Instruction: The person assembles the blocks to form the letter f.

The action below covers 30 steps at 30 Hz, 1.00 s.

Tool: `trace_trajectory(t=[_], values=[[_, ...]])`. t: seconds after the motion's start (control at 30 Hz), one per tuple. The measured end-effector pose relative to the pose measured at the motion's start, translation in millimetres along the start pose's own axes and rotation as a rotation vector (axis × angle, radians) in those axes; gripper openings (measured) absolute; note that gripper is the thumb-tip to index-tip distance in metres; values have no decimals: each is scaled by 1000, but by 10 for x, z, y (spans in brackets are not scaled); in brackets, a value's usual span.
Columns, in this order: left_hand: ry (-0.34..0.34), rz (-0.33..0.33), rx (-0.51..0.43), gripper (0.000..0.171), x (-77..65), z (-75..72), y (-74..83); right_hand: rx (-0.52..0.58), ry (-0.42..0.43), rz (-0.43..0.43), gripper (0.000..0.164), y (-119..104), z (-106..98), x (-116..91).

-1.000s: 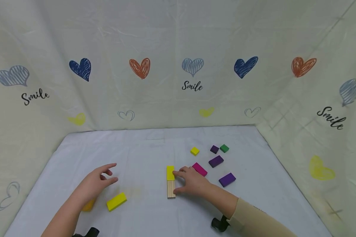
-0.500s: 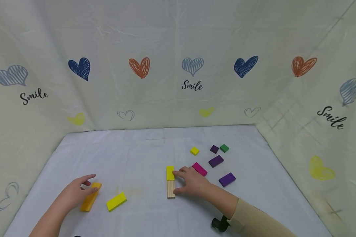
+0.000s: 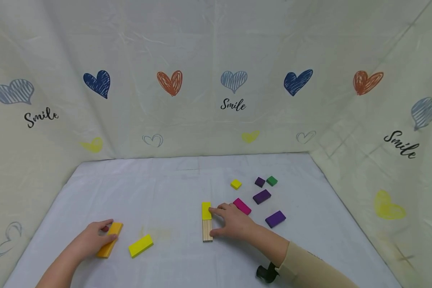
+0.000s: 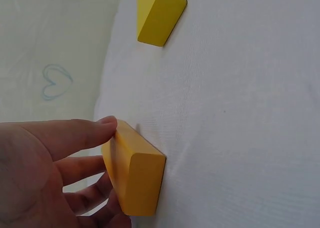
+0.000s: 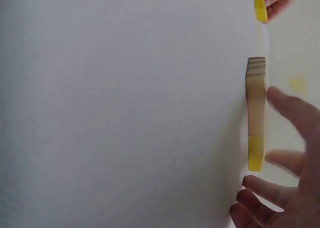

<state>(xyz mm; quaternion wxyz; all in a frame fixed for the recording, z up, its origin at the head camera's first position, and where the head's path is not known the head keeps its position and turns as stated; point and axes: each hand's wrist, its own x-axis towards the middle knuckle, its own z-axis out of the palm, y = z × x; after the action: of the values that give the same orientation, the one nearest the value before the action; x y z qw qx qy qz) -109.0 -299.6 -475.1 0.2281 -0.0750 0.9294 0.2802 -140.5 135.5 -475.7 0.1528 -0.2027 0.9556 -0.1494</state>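
On the left of the cloth, my left hand (image 3: 91, 241) has its thumb and fingers around a long orange block (image 4: 143, 183), thumb on one edge and fingertips on the other side. The orange block lies flat. A yellow block (image 3: 141, 246) lies to its right. In the middle, a small yellow block (image 3: 206, 211) and a plain wooden block (image 3: 207, 231) stand end to end in a straight row. My right hand (image 3: 234, 221) rests beside this row, fingers spread, index fingertip by the yellow block and thumb by the wooden one. Whether they touch, I cannot tell.
Right of the row lie a pink block (image 3: 242, 206), two purple blocks (image 3: 262, 196), a small yellow block (image 3: 236, 184), a small dark purple block (image 3: 260, 182) and a green block (image 3: 271, 181). A heart-printed curtain (image 3: 201, 120) encloses the white cloth (image 3: 158, 188).
My left hand has moved left and down, from above the cloth onto the orange block, and its fingers have come around it. My right hand has stayed by the row.
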Motion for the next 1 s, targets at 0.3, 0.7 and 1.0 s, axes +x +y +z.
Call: trace_trajectory(t=[0.3, 0.7, 1.0], values=[[6, 6, 9, 73, 0, 27, 99, -7, 7, -2, 76, -14, -14, -9], [30, -34, 28, 73, 12, 56, 180, -10, 4, -1, 74, -11, -7, 4], [19, -24, -75, 56, 23, -9, 146, -13, 2, -13, 71, -4, -13, 2]])
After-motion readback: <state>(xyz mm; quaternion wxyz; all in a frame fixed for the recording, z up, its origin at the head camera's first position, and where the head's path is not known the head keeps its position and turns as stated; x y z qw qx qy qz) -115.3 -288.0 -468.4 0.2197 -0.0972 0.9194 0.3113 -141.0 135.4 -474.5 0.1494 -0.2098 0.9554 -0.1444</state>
